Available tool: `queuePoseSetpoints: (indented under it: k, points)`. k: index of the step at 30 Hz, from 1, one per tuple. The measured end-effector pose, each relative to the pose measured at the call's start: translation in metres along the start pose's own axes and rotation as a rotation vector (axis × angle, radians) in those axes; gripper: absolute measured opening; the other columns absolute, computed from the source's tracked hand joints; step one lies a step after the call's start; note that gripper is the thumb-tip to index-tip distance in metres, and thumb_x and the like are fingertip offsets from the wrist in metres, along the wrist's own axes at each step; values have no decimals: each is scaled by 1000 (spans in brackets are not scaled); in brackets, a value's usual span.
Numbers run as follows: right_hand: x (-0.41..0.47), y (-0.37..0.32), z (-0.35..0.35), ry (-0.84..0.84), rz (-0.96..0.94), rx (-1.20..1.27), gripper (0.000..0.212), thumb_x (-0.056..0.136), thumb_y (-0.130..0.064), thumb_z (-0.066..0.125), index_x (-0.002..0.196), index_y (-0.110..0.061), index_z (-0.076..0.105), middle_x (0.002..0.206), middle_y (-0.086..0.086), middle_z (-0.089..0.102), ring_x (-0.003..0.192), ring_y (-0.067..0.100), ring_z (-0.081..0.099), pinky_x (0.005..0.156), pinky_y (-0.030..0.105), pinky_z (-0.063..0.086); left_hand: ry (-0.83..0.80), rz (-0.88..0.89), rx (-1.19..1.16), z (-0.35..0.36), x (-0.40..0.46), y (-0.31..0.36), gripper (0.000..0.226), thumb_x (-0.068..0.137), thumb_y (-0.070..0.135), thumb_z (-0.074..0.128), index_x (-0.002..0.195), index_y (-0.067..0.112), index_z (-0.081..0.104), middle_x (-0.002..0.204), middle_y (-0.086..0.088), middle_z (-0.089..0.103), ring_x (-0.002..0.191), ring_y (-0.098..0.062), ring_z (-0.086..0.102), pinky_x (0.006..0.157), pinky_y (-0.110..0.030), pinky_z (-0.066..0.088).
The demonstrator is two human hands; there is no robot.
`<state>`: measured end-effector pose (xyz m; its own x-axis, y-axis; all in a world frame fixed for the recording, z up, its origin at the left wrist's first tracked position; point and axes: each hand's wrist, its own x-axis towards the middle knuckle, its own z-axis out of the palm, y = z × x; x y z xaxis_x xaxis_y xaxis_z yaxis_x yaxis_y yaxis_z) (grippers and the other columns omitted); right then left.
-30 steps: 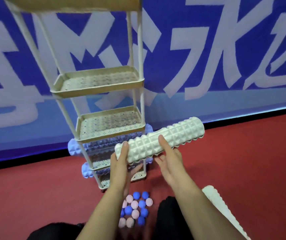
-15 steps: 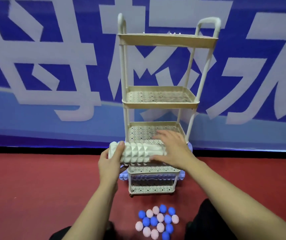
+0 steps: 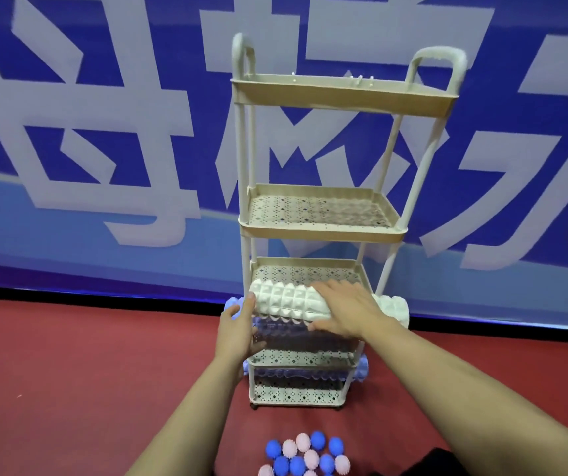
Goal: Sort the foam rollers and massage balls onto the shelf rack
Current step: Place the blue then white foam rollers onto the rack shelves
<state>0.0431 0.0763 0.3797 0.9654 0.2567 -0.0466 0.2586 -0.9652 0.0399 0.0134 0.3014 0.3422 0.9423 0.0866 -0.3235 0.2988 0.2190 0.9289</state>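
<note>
A cream shelf rack [image 3: 317,231] stands on the red floor against a blue banner. A white ridged foam roller [image 3: 286,300] lies across its third tier, its right end sticking out past the right post. My right hand [image 3: 344,312] lies flat on top of the roller with fingers straight. My left hand [image 3: 237,326] is at the roller's left end, thumb up against it, fingers loosely bent beside the rack's post. Two purple foam rollers [image 3: 359,369] lie on the tiers below. Several blue and pink spiky massage balls [image 3: 304,453] sit in a cluster on the floor in front.
The rack's top tier [image 3: 341,96] and second tier hold nothing visible. A blue banner wall [image 3: 103,166] runs right behind the rack. Red floor [image 3: 86,372] spreads to the left and right. Dark clothing [image 3: 447,463] shows at the bottom edge.
The white roller has gone from in front of the rack onto the third tier. My right hand moved with it and now lies on top; my left hand slid to its end.
</note>
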Motion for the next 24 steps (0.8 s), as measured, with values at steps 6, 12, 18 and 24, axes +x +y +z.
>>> queuePoseSetpoints:
  k: [6,12,18,24]
  points:
    - [52,-12,13,-9,219,-8,92,81,-70,65,151,-19,34,146,11,52,134,32,47,108,46,37,119,137,180,-5,14,4,62,93,56,58,143,23,43,137,6,52,119,-18,55,95,-37,45]
    - [93,-8,17,-37,118,-55,68,83,-64,68,133,-21,51,128,5,64,117,29,59,97,41,41,180,349,80,26,40,43,48,102,52,43,140,23,49,134,14,55,126,-7,50,99,-25,37]
    - [100,17,35,-167,90,39,69,84,-62,68,139,-23,50,135,4,62,122,29,59,100,41,44,214,370,53,52,73,69,56,98,67,32,111,18,56,106,7,62,103,-11,58,86,-28,43]
    - [105,23,46,-238,93,116,66,84,-67,64,131,-22,54,135,5,63,121,29,59,97,41,46,227,360,66,59,90,84,53,97,69,34,76,24,51,76,7,45,72,-13,42,70,-30,40]
